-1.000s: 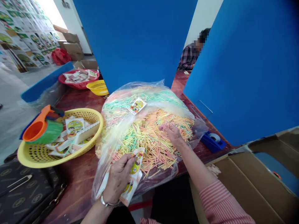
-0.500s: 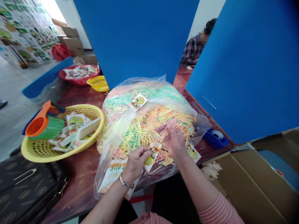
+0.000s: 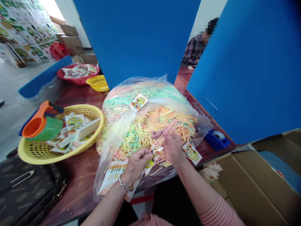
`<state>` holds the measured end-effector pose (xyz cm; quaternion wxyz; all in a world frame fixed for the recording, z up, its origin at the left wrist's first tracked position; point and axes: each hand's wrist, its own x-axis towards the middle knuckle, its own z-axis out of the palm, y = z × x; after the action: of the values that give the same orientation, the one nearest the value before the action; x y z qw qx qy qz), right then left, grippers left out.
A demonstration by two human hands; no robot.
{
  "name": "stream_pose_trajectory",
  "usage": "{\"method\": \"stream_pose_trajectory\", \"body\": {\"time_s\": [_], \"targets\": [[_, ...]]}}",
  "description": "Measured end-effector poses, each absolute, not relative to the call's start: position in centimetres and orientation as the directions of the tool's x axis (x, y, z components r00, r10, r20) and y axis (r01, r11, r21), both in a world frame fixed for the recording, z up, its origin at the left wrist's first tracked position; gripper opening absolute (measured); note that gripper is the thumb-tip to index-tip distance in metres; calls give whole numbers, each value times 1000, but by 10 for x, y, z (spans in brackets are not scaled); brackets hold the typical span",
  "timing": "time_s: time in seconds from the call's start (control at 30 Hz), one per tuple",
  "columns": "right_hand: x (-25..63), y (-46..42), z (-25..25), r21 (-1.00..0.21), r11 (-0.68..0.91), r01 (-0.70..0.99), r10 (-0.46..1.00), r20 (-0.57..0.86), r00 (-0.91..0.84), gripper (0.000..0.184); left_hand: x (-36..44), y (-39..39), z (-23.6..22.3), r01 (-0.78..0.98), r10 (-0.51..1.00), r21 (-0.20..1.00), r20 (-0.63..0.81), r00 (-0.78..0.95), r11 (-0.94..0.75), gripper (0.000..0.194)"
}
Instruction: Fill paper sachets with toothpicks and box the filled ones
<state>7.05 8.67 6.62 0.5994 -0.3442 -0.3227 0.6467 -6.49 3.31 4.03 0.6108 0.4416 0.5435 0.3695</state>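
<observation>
Left hand (image 3: 135, 166): fingers (image 3: 144, 153) pinching a printed sachet (image 3: 150, 162). Right hand (image 3: 172, 146): fingers (image 3: 166, 135) pinching pastel sticks (image 3: 169, 125) (thin, mixed colours) over a clear plastic bag (image 3: 105, 185) at 12 o'clock.

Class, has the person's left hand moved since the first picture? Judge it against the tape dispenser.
Yes: the left hand has moved rightward, nearer the tape dispenser.

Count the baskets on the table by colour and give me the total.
Yellow: 2 (a wide yellow basket and a smaller yellow basket)
Red: 1 (a red basket)
Total: 3
</observation>
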Motion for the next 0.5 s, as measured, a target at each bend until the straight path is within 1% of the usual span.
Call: {"method": "stream_pose_trajectory", "body": {"time_s": [0.07, 0.2, 0.5], "targets": [[70, 84, 66, -824, -97, -558, 995, -92, -37, 10, -65, 33, 40, 19, 930, 938, -346, 124, 346, 24], [72, 83, 65, -806, -79, -587, 996, -95, -4, 9, -64, 32, 39, 14, 924, 932, -360, 130, 361, 26], [66, 79, 52, -820, -147, -553, 988, -91, -128, 7, -65, 36, 33, 30, 947, 951, -309, 85, 308, 25]]}}
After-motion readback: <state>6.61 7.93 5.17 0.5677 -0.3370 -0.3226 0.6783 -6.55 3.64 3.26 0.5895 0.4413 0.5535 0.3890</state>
